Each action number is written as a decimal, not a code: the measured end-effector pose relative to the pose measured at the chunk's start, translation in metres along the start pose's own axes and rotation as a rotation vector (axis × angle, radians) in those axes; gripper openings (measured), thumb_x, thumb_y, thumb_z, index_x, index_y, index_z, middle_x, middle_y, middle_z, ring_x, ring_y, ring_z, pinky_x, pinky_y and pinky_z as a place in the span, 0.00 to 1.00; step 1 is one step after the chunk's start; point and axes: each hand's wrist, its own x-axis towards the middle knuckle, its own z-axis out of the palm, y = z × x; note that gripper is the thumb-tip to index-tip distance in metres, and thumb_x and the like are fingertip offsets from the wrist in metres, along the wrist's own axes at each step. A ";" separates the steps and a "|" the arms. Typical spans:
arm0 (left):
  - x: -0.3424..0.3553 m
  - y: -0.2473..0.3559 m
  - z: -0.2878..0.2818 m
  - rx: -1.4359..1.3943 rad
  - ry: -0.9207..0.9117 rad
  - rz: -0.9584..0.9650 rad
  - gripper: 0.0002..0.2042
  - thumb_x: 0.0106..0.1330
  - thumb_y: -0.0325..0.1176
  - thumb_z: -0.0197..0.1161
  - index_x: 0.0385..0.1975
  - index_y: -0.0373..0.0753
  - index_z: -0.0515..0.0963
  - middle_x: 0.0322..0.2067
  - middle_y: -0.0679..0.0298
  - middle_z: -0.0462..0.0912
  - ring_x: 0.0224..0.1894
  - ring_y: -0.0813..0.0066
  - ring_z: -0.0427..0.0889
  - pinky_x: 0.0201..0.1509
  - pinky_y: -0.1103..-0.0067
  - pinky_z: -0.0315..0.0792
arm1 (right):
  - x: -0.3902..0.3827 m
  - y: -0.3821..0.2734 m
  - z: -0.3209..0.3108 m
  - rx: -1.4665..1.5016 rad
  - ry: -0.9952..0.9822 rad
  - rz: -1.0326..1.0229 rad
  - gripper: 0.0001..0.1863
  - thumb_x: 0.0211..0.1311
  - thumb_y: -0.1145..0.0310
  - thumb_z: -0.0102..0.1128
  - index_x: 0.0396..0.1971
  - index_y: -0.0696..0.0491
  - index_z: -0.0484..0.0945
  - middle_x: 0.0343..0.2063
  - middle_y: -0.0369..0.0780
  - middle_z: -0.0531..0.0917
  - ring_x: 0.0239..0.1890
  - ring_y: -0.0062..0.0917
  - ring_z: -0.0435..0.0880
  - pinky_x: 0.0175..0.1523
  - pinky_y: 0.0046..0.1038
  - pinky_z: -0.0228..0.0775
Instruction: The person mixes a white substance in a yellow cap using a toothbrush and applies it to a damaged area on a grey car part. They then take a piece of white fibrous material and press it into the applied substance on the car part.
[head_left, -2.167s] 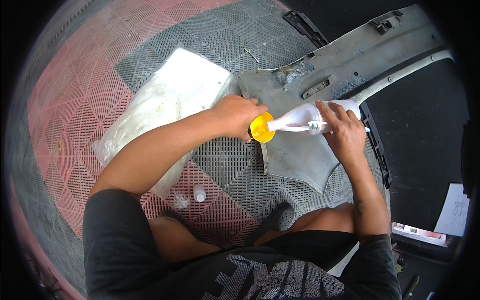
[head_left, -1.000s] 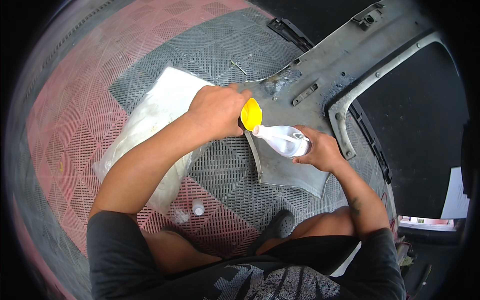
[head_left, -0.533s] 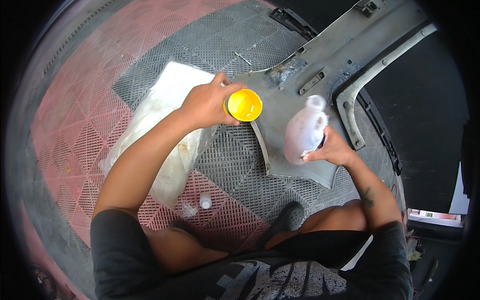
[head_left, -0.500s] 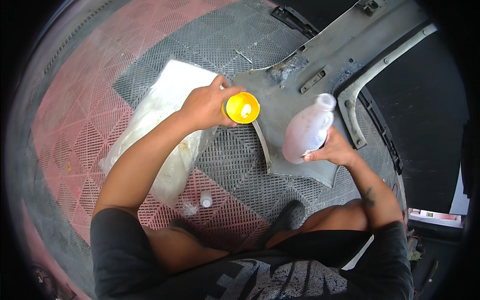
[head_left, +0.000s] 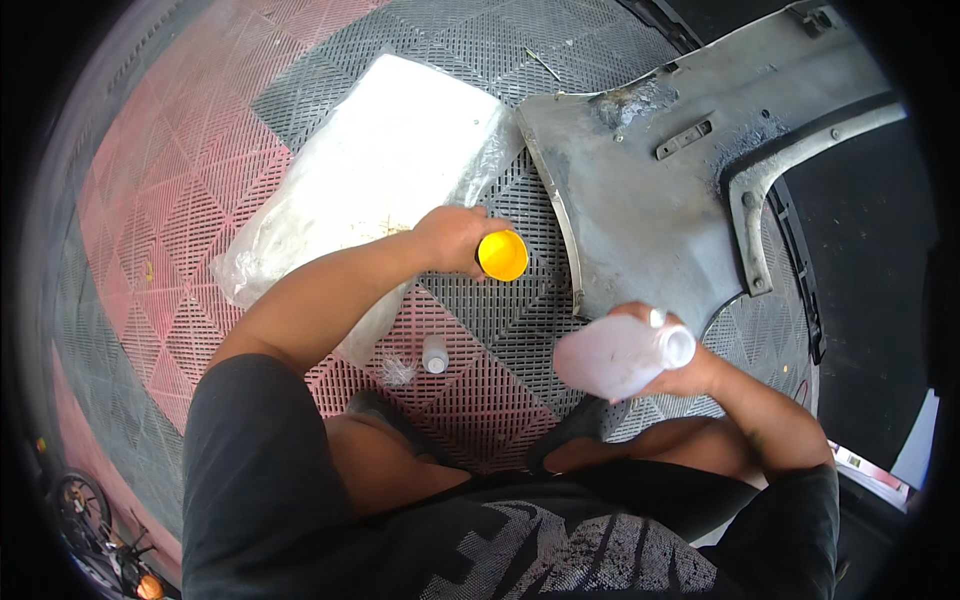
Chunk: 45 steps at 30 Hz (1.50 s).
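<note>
My left hand (head_left: 452, 240) is closed round a small yellow cup (head_left: 503, 256), its open rim facing up toward me. The bottom of the cup's inside shows no clear contents now. In my right hand (head_left: 692, 377) is a translucent, pinkish-white plastic bottle (head_left: 603, 360), tilted so that its uncapped mouth points right and toward me. My fingers wrap its far side, partly hidden behind it. Cup and bottle are well apart. Below the cup, a small clear bottle with a white cap (head_left: 435, 356) stands on the floor beside a crumpled bit of clear plastic (head_left: 398, 373).
A white sheet in a clear plastic bag (head_left: 385, 150) lies on the red and grey grid floor (head_left: 190, 190), beyond my left forearm. To the right rests a grey metal car body panel (head_left: 650, 225) with a curved flange. A bicycle (head_left: 90, 515) shows at lower left.
My right hand has drawn the bottle nearer and tipped its mouth to the right and toward me. The cup has shifted slightly nearer in my left hand. The view has also shifted.
</note>
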 end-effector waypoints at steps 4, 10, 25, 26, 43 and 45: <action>0.012 -0.009 0.032 0.044 -0.074 -0.030 0.47 0.52 0.41 0.85 0.75 0.61 0.69 0.49 0.55 0.83 0.53 0.50 0.87 0.56 0.60 0.82 | -0.016 0.023 -0.001 -0.276 -0.077 0.040 0.51 0.35 0.67 0.93 0.66 0.52 0.76 0.57 0.43 0.86 0.59 0.33 0.86 0.68 0.35 0.77; 0.016 -0.004 0.030 0.094 -0.114 -0.154 0.50 0.56 0.37 0.82 0.80 0.53 0.61 0.52 0.53 0.83 0.53 0.50 0.87 0.56 0.61 0.83 | -0.083 0.038 -0.063 -0.115 0.127 0.132 0.48 0.41 0.70 0.91 0.66 0.54 0.76 0.59 0.41 0.84 0.64 0.33 0.82 0.71 0.38 0.74; -0.007 -0.015 -0.064 -0.570 0.089 -0.483 0.12 0.73 0.33 0.54 0.50 0.38 0.78 0.29 0.69 0.75 0.31 0.77 0.73 0.38 0.78 0.71 | -0.264 0.250 -0.059 0.260 1.614 0.401 0.29 0.52 0.69 0.87 0.53 0.53 0.80 0.32 0.28 0.81 0.26 0.10 0.69 0.32 0.20 0.62; -0.006 -0.006 -0.065 -0.625 0.087 -0.450 0.12 0.72 0.32 0.53 0.50 0.38 0.78 0.30 0.68 0.77 0.33 0.78 0.74 0.41 0.79 0.71 | -0.282 0.294 -0.054 0.209 1.698 0.367 0.29 0.51 0.70 0.88 0.52 0.53 0.81 0.34 0.29 0.83 0.29 0.13 0.75 0.36 0.21 0.67; 0.008 0.130 -0.180 -1.142 0.421 0.308 0.27 0.72 0.36 0.75 0.67 0.33 0.74 0.55 0.49 0.89 0.51 0.65 0.91 0.54 0.76 0.84 | -0.106 -0.037 -0.079 0.014 0.731 0.108 0.43 0.40 0.67 0.95 0.59 0.60 0.80 0.50 0.41 0.89 0.53 0.27 0.88 0.65 0.35 0.79; -0.003 0.148 -0.191 -1.083 0.504 0.434 0.26 0.69 0.34 0.78 0.63 0.33 0.78 0.53 0.50 0.90 0.48 0.69 0.91 0.49 0.80 0.84 | -0.074 -0.045 -0.064 -0.008 0.658 0.108 0.50 0.41 0.66 0.95 0.66 0.60 0.73 0.56 0.42 0.86 0.59 0.25 0.85 0.67 0.34 0.77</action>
